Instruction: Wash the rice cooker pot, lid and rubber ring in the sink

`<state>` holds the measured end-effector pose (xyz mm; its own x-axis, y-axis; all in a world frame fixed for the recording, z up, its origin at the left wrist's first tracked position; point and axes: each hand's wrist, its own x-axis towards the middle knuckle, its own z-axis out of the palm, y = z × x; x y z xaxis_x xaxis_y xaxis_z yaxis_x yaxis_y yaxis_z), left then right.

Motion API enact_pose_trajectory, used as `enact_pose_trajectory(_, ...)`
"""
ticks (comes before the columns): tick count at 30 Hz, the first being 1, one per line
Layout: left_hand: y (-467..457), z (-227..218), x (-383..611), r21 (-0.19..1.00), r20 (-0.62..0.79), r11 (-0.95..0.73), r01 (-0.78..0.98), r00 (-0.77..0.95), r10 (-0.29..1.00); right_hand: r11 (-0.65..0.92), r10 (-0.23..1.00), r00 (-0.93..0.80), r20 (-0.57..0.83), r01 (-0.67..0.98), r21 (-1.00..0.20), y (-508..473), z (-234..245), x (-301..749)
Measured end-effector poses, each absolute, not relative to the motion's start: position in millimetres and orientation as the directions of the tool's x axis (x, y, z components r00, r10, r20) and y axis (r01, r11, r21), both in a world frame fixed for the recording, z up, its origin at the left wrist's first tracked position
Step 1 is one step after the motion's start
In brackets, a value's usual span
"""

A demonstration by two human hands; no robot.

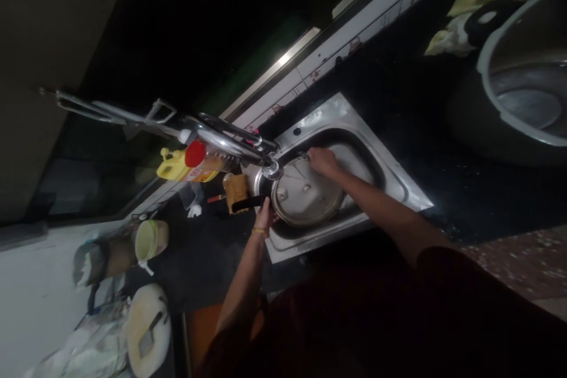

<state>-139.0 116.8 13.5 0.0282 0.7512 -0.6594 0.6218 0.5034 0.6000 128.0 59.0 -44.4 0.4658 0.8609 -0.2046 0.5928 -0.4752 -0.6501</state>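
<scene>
A round metal lid (305, 195) with a black handle (245, 204) lies in the steel sink (390, 171). My left hand (266, 217) is closed round the black handle at the sink's left edge. My right hand (323, 161) is closed at the lid's far rim, pinching something small that I cannot make out. A chrome tap (234, 144) reaches over the lid from the left.
A yellow bottle with a red cap (190, 165) and a tan sponge (236, 189) sit left of the sink. A green-rimmed cup (148, 240) and a white board (148, 331) stand further left. A large metal pot (522, 82) sits on the dark counter at right.
</scene>
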Motion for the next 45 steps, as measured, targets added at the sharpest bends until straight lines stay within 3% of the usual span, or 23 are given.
enact_pose_trajectory(2, 124.6, 18.3, -142.5, 0.399, -0.702, 0.316, 0.861, 0.065, 0.709, -0.449, 0.877, 0.444, -0.184, 0.622, -0.641, 65.8, -37.3, 118.8)
enact_pose_trajectory(4, 134.7, 19.9, -132.1, 0.301, -0.577, -0.077, 0.95, 0.246, 0.779, -0.437, 0.882, 0.441, -0.165, 0.636, -0.636, 72.7, -32.3, 113.0)
enact_pose_trajectory(7, 153.5, 9.7, -91.6, 0.207, -0.179, -0.542, 0.814, 0.577, 0.797, -0.438, 0.884, 0.439, -0.158, 0.664, -0.606, 77.5, -33.0, 111.8)
enact_pose_trajectory(9, 166.2, -4.1, -57.7, 0.161, -0.123, -0.628, 0.761, 0.647, 0.752, -0.441, 0.886, 0.437, -0.156, 0.686, -0.578, 76.2, -37.1, 114.8)
enact_pose_trajectory(15, 178.6, -30.0, 3.3, 0.185, -0.316, -0.634, 0.751, 0.656, 0.685, -0.461, 0.779, 0.627, 0.012, 0.585, -0.668, 66.0, -37.8, 108.5)
enact_pose_trajectory(23, 127.3, 12.7, -17.9, 0.203, -0.246, -0.666, 0.717, 0.696, 0.674, -0.337, 0.695, 0.683, 0.225, 0.585, -0.738, 41.4, -33.9, 93.9)
enact_pose_trajectory(27, 111.1, 32.8, -17.2, 0.263, -0.304, -0.613, 0.745, 0.667, 0.68, -0.337, 0.676, 0.704, 0.217, 0.558, -0.758, 34.5, -31.6, 89.8)
enact_pose_trajectory(31, 103.3, 40.4, -13.8, 0.345, -0.361, -0.467, 0.814, 0.574, 0.734, -0.223, 0.704, 0.675, 0.219, 0.503, -0.835, 28.6, -26.4, 58.8)
enact_pose_trajectory(36, 89.7, 40.9, -25.5, 0.577, -0.275, -0.34, 0.743, 0.568, 0.775, -0.088, 0.79, 0.563, 0.243, 0.495, -0.864, 18.2, -18.1, 52.0)
enact_pose_trajectory(39, 85.8, 37.4, -31.2, 0.645, -0.209, -0.346, 0.681, 0.593, 0.777, -0.14, 0.829, 0.512, 0.224, 0.578, -0.804, 20.3, -11.6, 69.9)
enact_pose_trajectory(43, 88.3, 27.4, -35.1, 0.66, -0.175, -0.308, 0.685, 0.54, 0.823, -0.307, 0.77, 0.623, 0.135, 0.548, -0.778, 34.4, -9.4, 81.5)
enact_pose_trajectory(45, 90.2, 20.3, -38.6, 0.665, -0.174, -0.277, 0.693, 0.505, 0.845, -0.266, 0.77, 0.621, 0.147, 0.522, -0.81, 40.1, -15.2, 72.6)
